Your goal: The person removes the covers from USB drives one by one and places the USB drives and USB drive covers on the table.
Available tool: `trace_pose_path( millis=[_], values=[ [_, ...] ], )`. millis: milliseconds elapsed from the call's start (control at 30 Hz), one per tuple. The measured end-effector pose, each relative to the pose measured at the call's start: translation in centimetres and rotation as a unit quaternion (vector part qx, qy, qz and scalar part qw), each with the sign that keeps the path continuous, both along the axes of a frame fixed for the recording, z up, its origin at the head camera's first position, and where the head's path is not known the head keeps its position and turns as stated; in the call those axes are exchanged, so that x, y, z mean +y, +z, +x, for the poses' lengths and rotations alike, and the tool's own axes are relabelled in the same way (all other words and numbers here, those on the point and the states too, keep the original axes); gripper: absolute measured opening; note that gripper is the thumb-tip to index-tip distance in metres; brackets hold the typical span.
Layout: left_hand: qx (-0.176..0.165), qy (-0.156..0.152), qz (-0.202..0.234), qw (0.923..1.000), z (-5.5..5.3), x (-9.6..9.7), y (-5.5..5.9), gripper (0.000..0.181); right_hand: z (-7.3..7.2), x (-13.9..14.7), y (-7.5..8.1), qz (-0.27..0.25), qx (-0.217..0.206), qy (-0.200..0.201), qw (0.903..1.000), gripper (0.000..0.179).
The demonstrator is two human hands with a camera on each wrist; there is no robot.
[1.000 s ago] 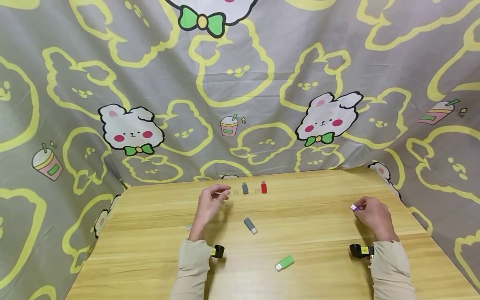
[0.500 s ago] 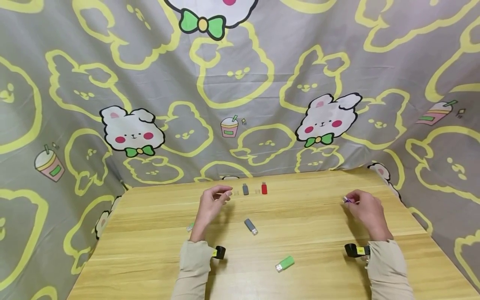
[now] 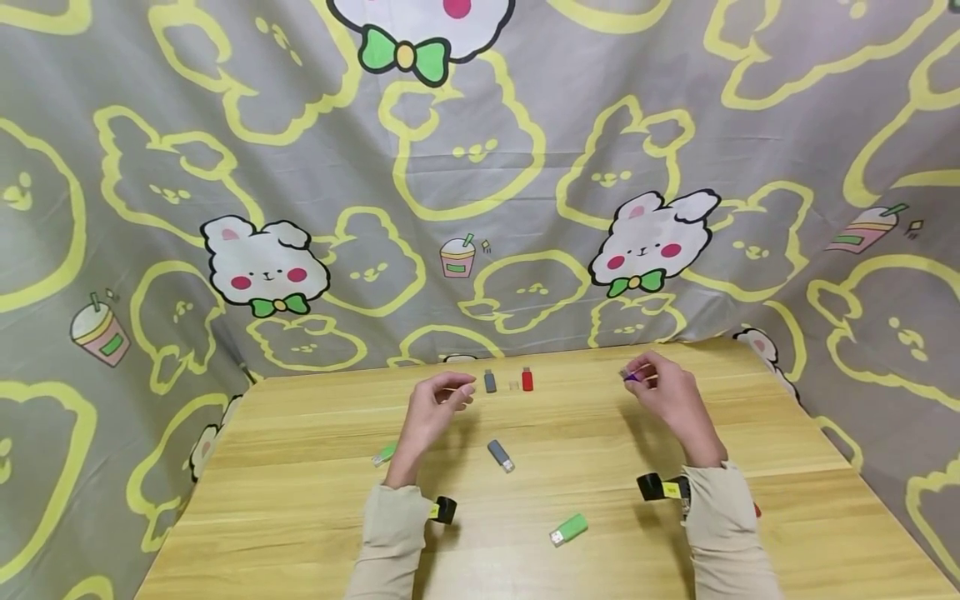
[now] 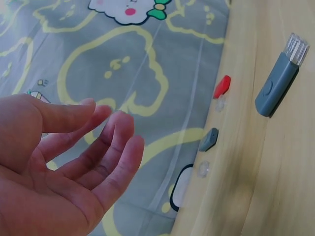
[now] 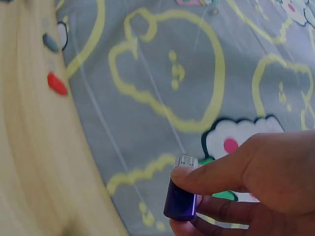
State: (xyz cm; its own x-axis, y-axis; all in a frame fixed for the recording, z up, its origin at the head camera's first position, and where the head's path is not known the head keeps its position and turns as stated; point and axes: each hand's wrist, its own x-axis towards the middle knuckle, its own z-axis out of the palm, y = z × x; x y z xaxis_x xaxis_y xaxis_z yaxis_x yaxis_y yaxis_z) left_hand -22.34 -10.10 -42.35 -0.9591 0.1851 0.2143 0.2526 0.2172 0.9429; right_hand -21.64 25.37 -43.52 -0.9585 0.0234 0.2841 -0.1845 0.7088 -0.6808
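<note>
My right hand (image 3: 671, 396) pinches a purple USB stick (image 5: 179, 201) between thumb and fingers, above the back right of the table. A clear cap (image 5: 187, 161) covers the stick's plug end. My left hand (image 3: 435, 408) hovers near the back edge with loosely curled fingers and holds nothing. Just right of it, a grey USB stick (image 3: 490, 382) and a red USB stick (image 3: 527, 379) lie in a row, plugs pointing away. Between these two lies a clear cap (image 3: 513, 386). Another clear cap (image 4: 204, 169) shows in the left wrist view beside the grey stick.
Mid-table lies a second grey USB stick (image 3: 501, 456). A green USB stick (image 3: 568, 530) is nearer the front. Another green stick (image 3: 385, 453) lies partly behind my left forearm. Something red (image 3: 757, 510) peeks out by my right sleeve. A patterned curtain (image 3: 480, 317) hangs behind the table.
My right hand has carried the purple USB stick leftward and toward the back edge. The left hand has shifted slightly right, uncovering more of the green stick beside its forearm.
</note>
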Motion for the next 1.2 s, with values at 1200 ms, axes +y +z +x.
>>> trace_pose_path(
  millis=[1200],
  values=[
    [-0.001, -0.039, 0.052, 0.9979, -1.6, 2.4, -2.9, 0.018, -0.8, -12.3, 0.3, -0.157, 0.026, 0.109, 0.9812, 0.013]
  ],
)
